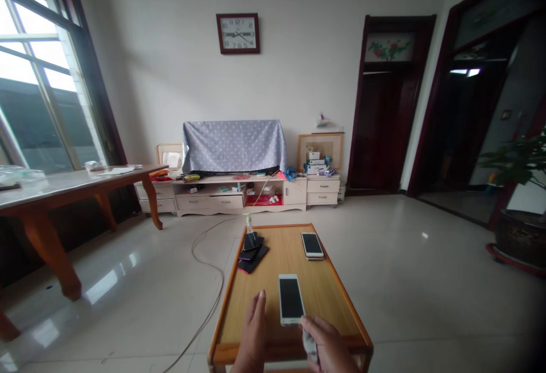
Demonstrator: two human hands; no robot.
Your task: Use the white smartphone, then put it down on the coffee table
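A white smartphone [291, 298] with a dark screen is in front of me, over the near half of the small wooden table. My right hand [326, 343] is closed around a crumpled greyish-white cloth [310, 345], and its thumb meets the phone's lower right corner. Whether that hand also bears the phone's weight, I cannot tell. To the left of the phone, my left hand [255, 324] is turned on its side with fingers stretched out, apart from the phone and holding nothing.
On the wooden table [277, 248], several dark phones [253, 256] overlap at the far left beside a clear pump bottle [249, 224]. White phones [313, 245] are stacked at the far right. A cable [219, 282] crosses the floor. A larger table [106, 177] stands left, a low cabinet [239, 202] behind.
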